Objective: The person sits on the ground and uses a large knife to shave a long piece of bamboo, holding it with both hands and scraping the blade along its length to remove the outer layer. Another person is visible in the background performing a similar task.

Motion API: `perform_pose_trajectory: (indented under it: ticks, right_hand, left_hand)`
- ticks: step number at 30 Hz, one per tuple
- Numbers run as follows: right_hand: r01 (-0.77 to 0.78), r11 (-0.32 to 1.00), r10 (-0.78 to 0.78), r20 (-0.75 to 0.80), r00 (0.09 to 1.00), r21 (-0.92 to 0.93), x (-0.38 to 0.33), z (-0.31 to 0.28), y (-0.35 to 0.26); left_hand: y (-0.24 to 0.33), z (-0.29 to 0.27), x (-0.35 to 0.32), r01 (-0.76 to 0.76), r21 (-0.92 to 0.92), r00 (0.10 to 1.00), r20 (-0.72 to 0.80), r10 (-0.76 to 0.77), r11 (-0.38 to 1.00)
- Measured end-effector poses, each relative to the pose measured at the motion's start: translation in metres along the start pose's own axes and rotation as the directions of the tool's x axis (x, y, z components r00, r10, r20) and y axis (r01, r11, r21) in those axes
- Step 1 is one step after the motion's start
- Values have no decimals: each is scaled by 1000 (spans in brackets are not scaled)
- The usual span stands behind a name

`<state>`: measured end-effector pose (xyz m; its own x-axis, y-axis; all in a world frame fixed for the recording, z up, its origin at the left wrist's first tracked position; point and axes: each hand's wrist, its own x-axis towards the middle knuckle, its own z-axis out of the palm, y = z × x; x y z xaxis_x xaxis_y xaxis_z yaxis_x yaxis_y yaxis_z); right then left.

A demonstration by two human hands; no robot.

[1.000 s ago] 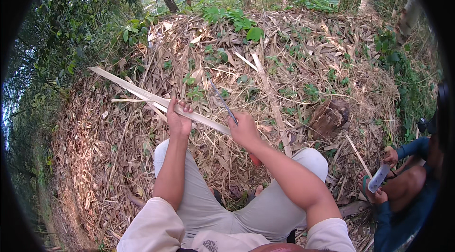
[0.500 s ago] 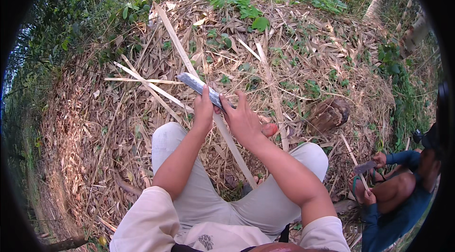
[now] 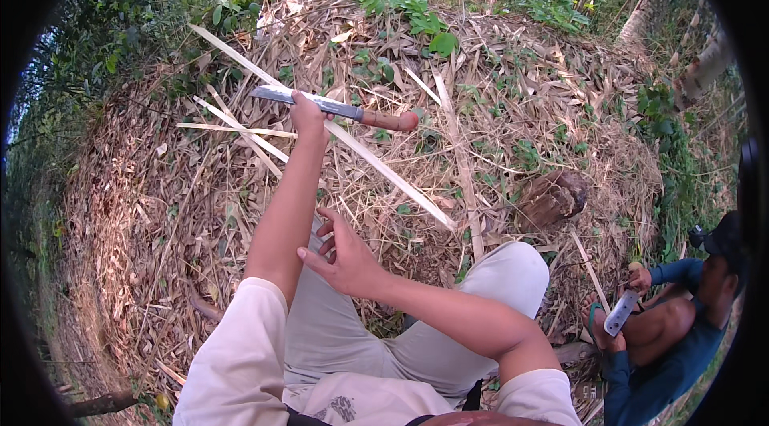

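Note:
My left hand (image 3: 308,116), arm stretched forward, is closed round a long pale bamboo strip (image 3: 391,173) and a large knife (image 3: 342,109). The knife lies across the strip, its grey blade pinched near the fingers and its wooden handle with a reddish end pointing right. One end of the strip reaches far left, the other comes down toward my right knee. My right hand (image 3: 346,256) hovers above my lap near my left forearm, fingers loosely spread and holding nothing.
Several pale strips (image 3: 240,131) lie crossed on the dry leaves at left. A longer strip (image 3: 460,161) and a wood stump (image 3: 553,200) are to the right. At lower right a crouching person (image 3: 681,314) holds a blade (image 3: 621,314) beside a thin strip (image 3: 590,270).
My right hand has let go of the knife and drawn back to my lap. My left hand has moved forward and left with knife and strip. The other person's blade has turned and lowered.

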<state>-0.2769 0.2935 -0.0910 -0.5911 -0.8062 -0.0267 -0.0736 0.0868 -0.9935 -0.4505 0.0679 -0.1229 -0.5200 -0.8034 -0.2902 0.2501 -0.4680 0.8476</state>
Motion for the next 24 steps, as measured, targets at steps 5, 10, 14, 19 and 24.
perform_pose_trajectory:
  ticks: [5,10,14,19,24]
  right_hand:
    - [-251,636,299,67,952,730,-3,17,-1]
    - [-441,459,474,208,856,771,-9,-6,-17]
    - [-551,435,506,313,804,712,-20,-20,-25]
    - [-429,639,525,46,850,639,-16,-17,-1]
    - [-376,634,562,-69,824,675,-7,-12,3]
  left_hand:
    - [-39,17,22,125,-191,923,-338,-185,974]
    - [-84,0,22,165,-255,785,-550,-283,953]
    - [-95,-23,29,251,-250,705,-615,-354,935]
    - [-110,-26,26,293,-290,576,-707,-410,911]
    - [-113,-28,15,245,-376,520,-727,-448,894]
